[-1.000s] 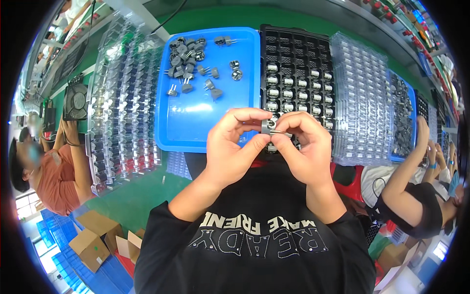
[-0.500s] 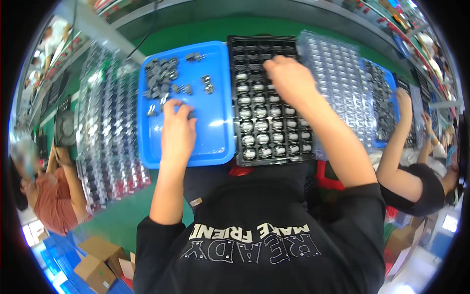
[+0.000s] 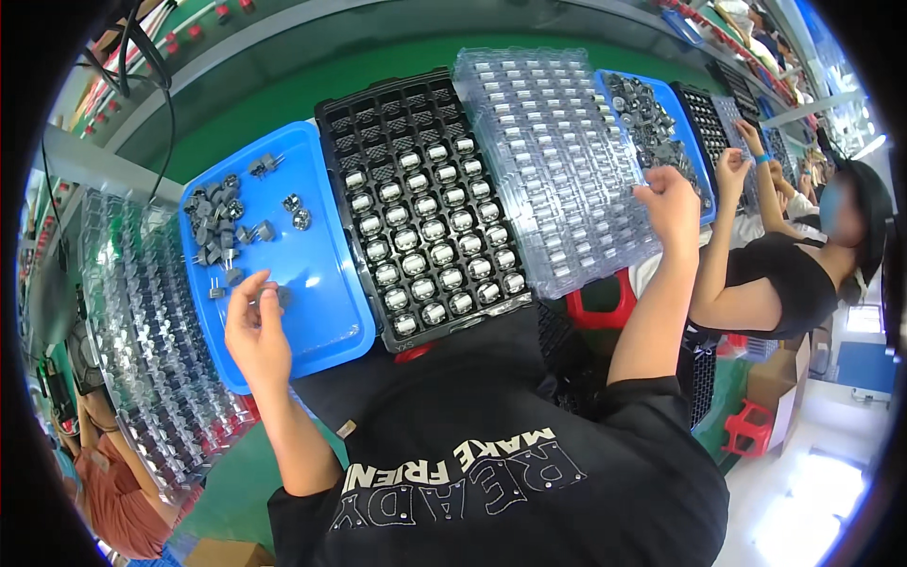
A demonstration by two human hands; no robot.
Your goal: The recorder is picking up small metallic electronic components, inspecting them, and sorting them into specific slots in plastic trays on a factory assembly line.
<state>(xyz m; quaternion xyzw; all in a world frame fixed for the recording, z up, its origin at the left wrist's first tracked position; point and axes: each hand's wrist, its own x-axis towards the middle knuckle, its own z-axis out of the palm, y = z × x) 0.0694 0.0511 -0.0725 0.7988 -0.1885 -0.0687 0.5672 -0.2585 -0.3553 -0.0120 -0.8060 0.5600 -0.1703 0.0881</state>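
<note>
Over the near part of a blue tray (image 3: 326,326), my left hand (image 3: 257,333) is closed with a small dark grey part (image 3: 282,295) at its fingertips, partly covered by them. Loose grey parts with metal pins (image 3: 215,208) lie in that tray's far left. My right hand (image 3: 673,210) is at the right edge of a clear plastic tray (image 3: 543,274) with rows of small silver cylinders. Its thumb and forefinger are pinched; what is between them is too small to make out. Between both trays, a black compartment tray (image 3: 378,99) holds round silver-and-black parts in its nearer rows.
Another blue tray (image 3: 704,184) full of grey parts stands beyond my right hand. A co-worker (image 3: 756,293) sits at the right, hands raised over the bench. Stacked clear trays (image 3: 156,331) stand at the left, with another person (image 3: 123,491) beyond. A red stool (image 3: 600,307) is below the bench.
My right hand has gone from the black tray's far rows to the clear tray's right edge. The left hand stays over the blue tray with the grey part. The whole view has turned right.
</note>
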